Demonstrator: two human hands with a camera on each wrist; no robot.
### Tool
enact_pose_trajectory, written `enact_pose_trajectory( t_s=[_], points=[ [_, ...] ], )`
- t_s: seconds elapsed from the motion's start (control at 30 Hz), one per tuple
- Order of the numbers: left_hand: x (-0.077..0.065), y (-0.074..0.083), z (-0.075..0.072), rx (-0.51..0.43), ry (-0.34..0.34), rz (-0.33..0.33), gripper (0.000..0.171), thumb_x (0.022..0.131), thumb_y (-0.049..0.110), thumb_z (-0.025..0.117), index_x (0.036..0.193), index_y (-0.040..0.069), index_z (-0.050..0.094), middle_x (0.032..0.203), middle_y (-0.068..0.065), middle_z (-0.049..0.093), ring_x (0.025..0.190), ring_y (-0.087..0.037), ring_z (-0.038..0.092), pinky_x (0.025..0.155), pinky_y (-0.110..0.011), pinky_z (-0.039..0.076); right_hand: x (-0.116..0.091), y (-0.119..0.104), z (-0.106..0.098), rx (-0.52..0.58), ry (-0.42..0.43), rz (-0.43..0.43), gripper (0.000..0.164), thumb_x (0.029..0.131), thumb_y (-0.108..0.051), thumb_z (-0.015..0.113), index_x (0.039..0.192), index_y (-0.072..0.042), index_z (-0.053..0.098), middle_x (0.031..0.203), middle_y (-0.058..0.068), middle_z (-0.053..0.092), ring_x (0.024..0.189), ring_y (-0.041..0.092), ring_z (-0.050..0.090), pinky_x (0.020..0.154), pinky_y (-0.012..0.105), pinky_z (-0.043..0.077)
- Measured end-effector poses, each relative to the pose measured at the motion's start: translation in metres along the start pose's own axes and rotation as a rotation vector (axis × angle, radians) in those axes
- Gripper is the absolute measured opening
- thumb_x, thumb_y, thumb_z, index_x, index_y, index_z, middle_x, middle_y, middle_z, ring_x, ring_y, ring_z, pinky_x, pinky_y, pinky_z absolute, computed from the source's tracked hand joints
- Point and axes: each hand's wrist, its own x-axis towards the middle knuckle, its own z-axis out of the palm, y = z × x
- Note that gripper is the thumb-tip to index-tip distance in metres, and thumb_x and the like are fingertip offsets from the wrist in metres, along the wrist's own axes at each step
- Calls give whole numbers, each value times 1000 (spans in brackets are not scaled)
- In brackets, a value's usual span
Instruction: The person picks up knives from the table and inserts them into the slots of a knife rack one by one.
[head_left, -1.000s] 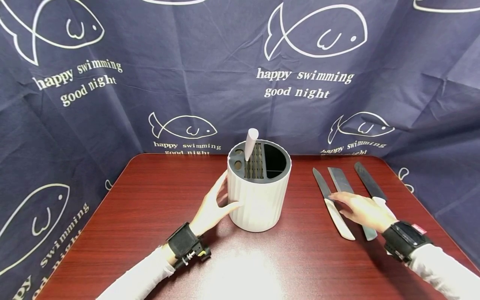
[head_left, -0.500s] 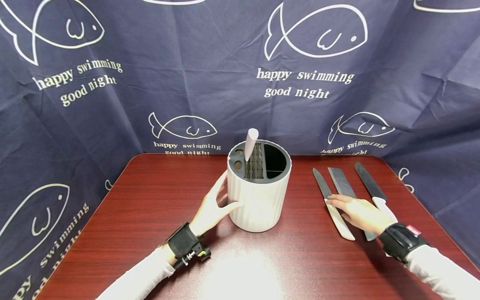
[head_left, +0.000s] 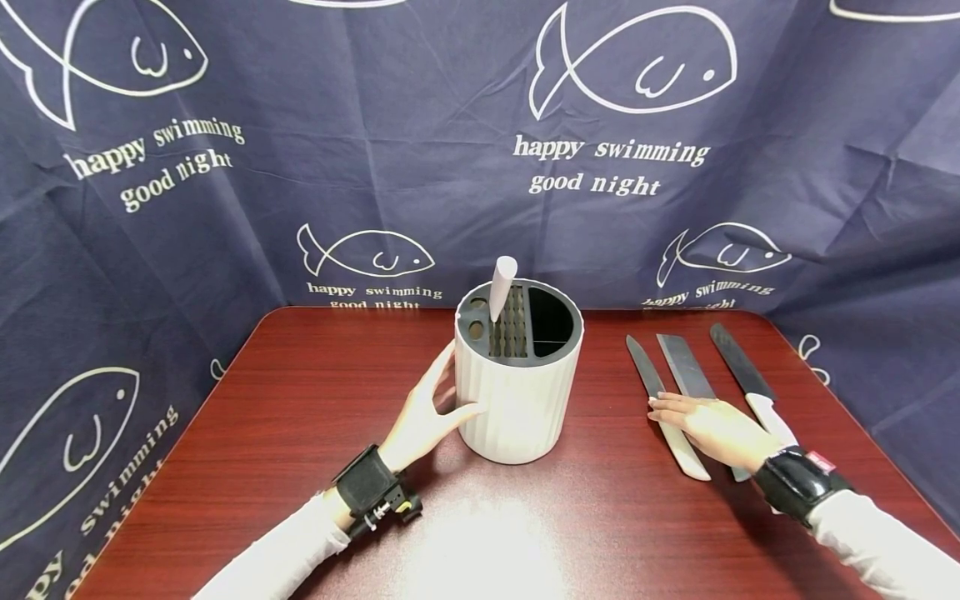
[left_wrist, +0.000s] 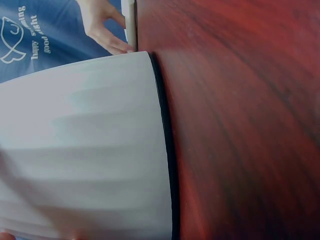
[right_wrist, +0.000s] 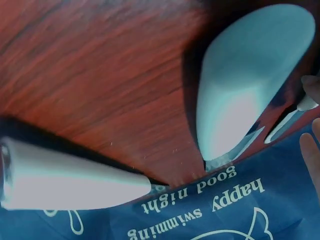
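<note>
One slim pointed knife [head_left: 684,454], one cleaver [head_left: 686,365] and one dark-bladed knife [head_left: 751,379], three in all, lie side by side, right of one white ribbed knife block [head_left: 513,408] with one white handle [head_left: 502,287] standing up from its top. Left hand [head_left: 423,425] rests against the block's left side, thumb and fingers spread; right hand [head_left: 720,429] has its fingertips over the slim knife's handle, pinching or not, I cannot tell. One glossy red-brown wood-grain table [head_left: 337,383]; behind, navy cloth [head_left: 420,133] with white fish outlines [head_left: 648,77]
</note>
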Motion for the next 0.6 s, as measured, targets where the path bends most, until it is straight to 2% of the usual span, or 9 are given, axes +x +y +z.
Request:
enact_pose_trajectory(
  t_s=[0.2,0.37,0.6],
  points=[
    [0,0,0,-2,3,0,91,79,-7,75,153,6,25,152,-22,34,137,-36,36,109,-48,40,-2,-2,-2,-91,-95,-48,39,69,5,66,106,-5,70,115,12,68,105,25,65,81,39,58],
    [0,0,1,-18,2,-5,92,78,-8,76,153,6,24,151,-22,35,138,-35,35,109,-46,40,-2,-2,-2,-146,-125,-91,39,70,2,65,108,-5,70,117,12,67,106,25,65,82,39,58],
    [0,0,1,-10,5,-2,93,77,-8,76,153,6,24,150,-22,35,138,-34,35,110,-46,39,-3,-2,-2,-149,-178,-60,41,71,4,67,111,-5,69,120,12,66,108,25,65,80,37,59]
  ],
)
